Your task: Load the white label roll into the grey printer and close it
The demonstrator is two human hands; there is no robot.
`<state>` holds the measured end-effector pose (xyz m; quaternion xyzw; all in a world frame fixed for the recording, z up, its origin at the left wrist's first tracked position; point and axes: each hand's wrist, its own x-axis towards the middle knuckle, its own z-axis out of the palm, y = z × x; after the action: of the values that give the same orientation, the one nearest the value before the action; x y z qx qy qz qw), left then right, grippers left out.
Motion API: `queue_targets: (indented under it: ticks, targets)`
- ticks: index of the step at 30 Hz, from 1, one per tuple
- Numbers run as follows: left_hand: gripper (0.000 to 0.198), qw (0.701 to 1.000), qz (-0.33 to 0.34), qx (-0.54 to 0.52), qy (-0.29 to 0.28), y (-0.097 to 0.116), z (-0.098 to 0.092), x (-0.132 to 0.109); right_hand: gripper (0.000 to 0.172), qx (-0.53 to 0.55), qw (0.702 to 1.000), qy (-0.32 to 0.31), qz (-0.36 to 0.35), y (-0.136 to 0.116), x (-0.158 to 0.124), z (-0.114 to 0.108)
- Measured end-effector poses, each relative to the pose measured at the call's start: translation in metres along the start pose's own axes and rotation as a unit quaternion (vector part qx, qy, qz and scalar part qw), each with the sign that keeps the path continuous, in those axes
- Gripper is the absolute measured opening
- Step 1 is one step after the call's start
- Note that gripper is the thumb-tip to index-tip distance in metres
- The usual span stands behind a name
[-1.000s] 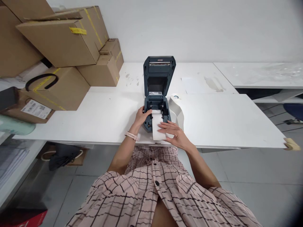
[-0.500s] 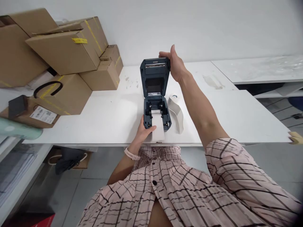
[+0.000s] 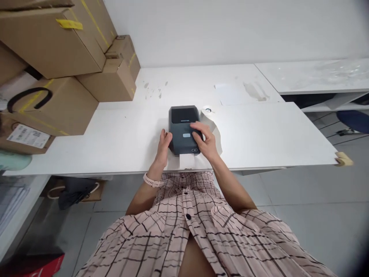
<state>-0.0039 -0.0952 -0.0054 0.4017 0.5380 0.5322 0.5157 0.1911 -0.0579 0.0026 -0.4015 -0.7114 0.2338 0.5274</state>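
A dark grey label printer [image 3: 184,129] sits on the white table [image 3: 259,134] with its lid down. A strip of white paper [image 3: 186,161] sticks out of its front toward me. My right hand [image 3: 203,140] lies on the lid with fingers stretched flat. Against the printer's left side rests my left hand [image 3: 163,145], fingers extended and holding nothing. A white paper roll [image 3: 211,121] lies just to the right of the printer, partly behind my right hand.
Cardboard boxes [image 3: 57,57] are stacked at the back left of the table. A second white table [image 3: 317,77] stands at the back right. A beige corner guard [image 3: 343,158] marks the table's right front corner. A bag lies on the floor under the table at left.
The printer lid was upright with my right hand at its top; now the lid is down and my right hand lies on it. My left hand moved from the paper to the printer's side.
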Motion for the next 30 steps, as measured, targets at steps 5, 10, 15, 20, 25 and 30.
queue_targets:
  ticks: [5, 10, 15, 20, 25, 30]
  targets:
    - [0.085, 0.999, -0.015, -0.038, -0.032, 0.006, 0.013, -0.009, 0.093, 0.157, 0.962, -0.027, 0.224, 0.012, -0.009, 0.004]
    - [0.076, 0.999, 0.012, -0.032, -0.028, 0.002, 0.015, -0.005, 0.110, 0.282, 0.911, -0.038, 0.297, 0.017, -0.014, 0.005]
    - [0.077, 1.000, 0.028, -0.002, -0.013, -0.008, 0.011, -0.013, 0.113, 0.283, 0.910, -0.031, 0.301, 0.019, -0.014, 0.008]
    - [0.061, 0.982, -0.029, 0.147, 0.113, -0.028, 0.007, -0.068, 0.110, 0.269, 0.917, -0.033, 0.294, 0.022, -0.015, 0.010]
    - [0.051, 0.991, -0.126, 0.020, -0.046, -0.025, 0.017, -0.083, 0.110, 0.282, 0.914, -0.014, 0.292, 0.025, -0.014, 0.014]
    - [0.051, 0.993, -0.111, 0.012, -0.043, -0.014, 0.021, -0.073, 0.101, 0.195, 0.946, -0.015, 0.258, 0.015, -0.012, 0.010]
